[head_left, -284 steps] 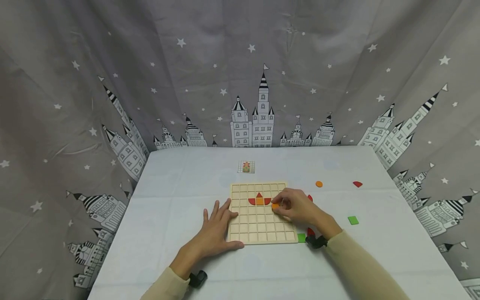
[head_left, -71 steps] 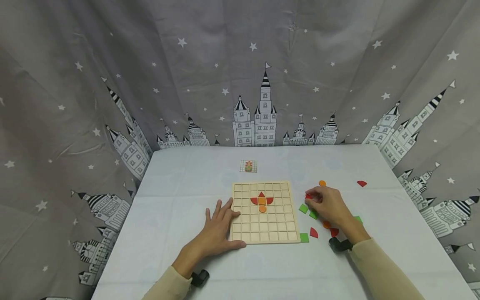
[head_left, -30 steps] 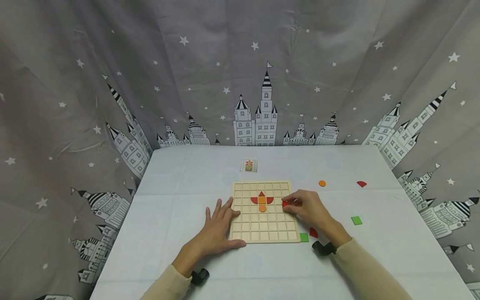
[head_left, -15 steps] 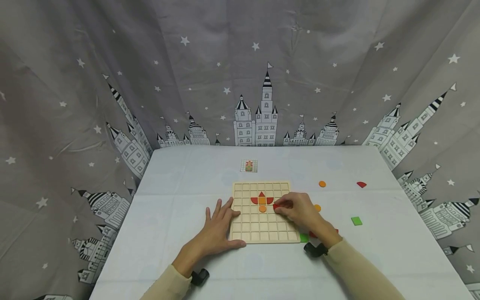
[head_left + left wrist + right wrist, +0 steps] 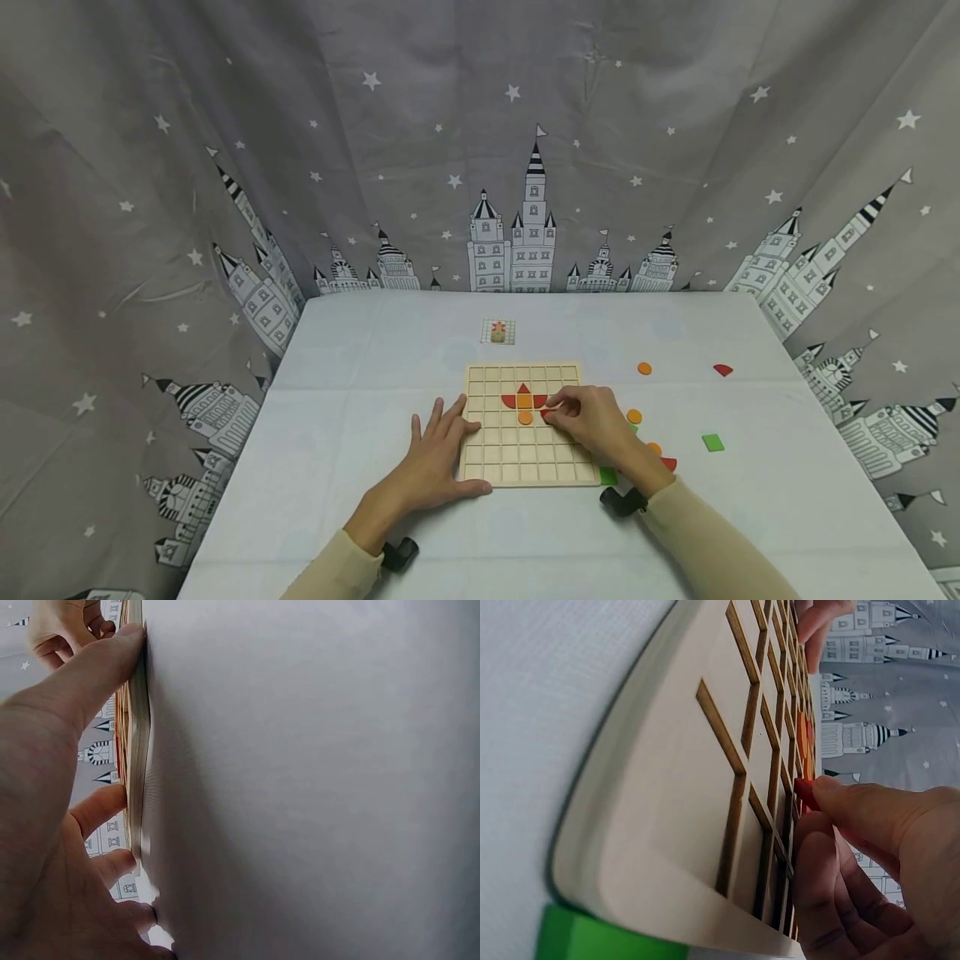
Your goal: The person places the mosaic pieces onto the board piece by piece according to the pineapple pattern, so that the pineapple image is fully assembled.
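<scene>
A pale wooden grid board point(image 5: 510, 457) lies on the white table. In its cells sit a red triangle point(image 5: 522, 388), an orange square point(image 5: 524, 401), two red quarter-circle pieces point(image 5: 509, 402) on either side of that square, and an orange disc point(image 5: 526, 417) below it. My right hand point(image 5: 596, 421) pinches another red quarter-circle piece point(image 5: 806, 793) between thumb and finger, low over the cell right of the disc. Fingers spread, my left hand point(image 5: 435, 458) rests against the board's left edge, with the thumb at the near corner in the left wrist view.
Behind the board lies a small pattern card point(image 5: 498, 332). To the right are loose pieces: orange discs point(image 5: 644, 367), a red quarter-circle point(image 5: 722, 369), and a green square point(image 5: 712, 442). Another green square point(image 5: 607, 476) touches the board's near right corner. My right forearm partly hides others.
The orange disc, earlier in my right hand, now sits below the orange square. That hand has since picked up a red quarter-circle piece at the right and carried it left over the board.
</scene>
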The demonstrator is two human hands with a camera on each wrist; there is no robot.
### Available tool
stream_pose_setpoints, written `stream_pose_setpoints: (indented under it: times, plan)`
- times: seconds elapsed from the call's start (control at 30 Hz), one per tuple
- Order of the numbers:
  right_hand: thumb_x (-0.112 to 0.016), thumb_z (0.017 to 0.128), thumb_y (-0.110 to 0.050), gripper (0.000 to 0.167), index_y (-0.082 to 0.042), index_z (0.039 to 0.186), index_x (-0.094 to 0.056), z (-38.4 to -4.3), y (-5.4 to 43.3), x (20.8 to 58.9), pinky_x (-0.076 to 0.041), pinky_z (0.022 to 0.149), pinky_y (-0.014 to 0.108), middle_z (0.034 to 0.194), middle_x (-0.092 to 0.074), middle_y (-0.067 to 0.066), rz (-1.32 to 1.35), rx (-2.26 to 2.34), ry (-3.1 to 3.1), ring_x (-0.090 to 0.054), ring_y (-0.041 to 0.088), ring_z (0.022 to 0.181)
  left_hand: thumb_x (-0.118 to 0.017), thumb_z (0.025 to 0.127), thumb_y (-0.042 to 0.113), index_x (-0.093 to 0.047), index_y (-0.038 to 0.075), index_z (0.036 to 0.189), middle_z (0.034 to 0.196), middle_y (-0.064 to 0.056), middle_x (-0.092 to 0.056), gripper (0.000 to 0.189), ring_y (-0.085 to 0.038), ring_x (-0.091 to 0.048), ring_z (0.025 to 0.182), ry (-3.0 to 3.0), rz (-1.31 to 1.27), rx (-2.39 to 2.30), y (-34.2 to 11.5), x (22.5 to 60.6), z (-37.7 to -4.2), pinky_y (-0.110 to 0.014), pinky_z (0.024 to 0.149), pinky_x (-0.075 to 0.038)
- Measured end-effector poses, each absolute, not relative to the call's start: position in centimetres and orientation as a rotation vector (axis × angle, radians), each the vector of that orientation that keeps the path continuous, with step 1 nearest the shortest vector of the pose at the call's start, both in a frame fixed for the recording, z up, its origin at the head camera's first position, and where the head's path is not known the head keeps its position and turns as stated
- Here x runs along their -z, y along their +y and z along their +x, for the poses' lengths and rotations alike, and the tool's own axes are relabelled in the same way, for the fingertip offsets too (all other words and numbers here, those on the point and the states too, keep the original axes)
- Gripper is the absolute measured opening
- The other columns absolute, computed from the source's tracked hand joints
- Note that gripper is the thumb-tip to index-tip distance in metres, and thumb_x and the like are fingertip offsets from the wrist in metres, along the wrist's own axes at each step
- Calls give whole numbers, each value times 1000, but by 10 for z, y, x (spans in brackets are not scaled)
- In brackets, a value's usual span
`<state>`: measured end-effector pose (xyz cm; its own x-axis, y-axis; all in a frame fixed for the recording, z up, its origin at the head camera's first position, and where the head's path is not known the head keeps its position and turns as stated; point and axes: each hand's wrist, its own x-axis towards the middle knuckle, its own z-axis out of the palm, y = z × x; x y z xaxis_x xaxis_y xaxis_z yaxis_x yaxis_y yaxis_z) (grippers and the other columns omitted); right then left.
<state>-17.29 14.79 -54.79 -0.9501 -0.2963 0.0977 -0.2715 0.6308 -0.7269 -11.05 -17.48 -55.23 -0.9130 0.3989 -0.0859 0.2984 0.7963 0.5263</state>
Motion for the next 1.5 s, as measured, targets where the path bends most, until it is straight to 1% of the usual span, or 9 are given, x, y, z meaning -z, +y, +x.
stream_pose_setpoints:
  times: [0.23,0.4,0.7,1.0,1.33,1.5]
  plan:
    - [-95,100,-22,10,-16,106,-90,-172,145,548,-55,74,21,88,-80,-7,-430,1207,2845,-65,8,79,-97,89,65,-57,9,161,196,-21,-20,99,-61,-9,181,2793,547,-773,-175,551,-110,-95,134,-4]
    - [-94,101,-23,11,-15,107,-89,-172,142,546,-54,73,22,86,-80,-6,-385,1194,2823,-66,9,78,-97,89,65,-57,8,161,196,-21,-20,99,-61,-9,181,2788,547,-778,-175,551,-110,-95,134,-4]
    - [-90,103,-18,5,-15,108,-90,-172,142,544,-56,75,20,90,-80,-6,-401,1150,2808,-66,9,81,-97,89,64,-57,8,160,196,-21,-20,98,-61,-9,181,2793,548,-777,-175,549,-110,-96,133,-4]
    - [-91,102,-19,6,-13,105,-90,-172,142,544,-55,71,20,86,-80,-7,-435,1173,2787,-66,8,76,-96,89,65,-57,8,161,196,-21,-19,100,-61,-9,181,2789,549,-775,-175,550,-110,-96,133,-4]
    - [-88,102,-11,4,-10,104,-91,-173,140,547,-56,72,19,89,-82,-3,-474,1151,2793,-66,5,76,-96,89,66,-57,8,161,196,-20,-19,101,-61,-9,181,2793,546,-769,-175,551,-110,-96,133,-5]
    - [-89,101,-11,4,-9,103,-91,-174,137,546,-57,72,19,89,-83,-3,-479,1149,2798,-66,5,76,-96,89,66,-57,8,161,196,-21,-19,100,-61,-9,180,2794,551,-767,-175,552,-110,-96,133,-5]
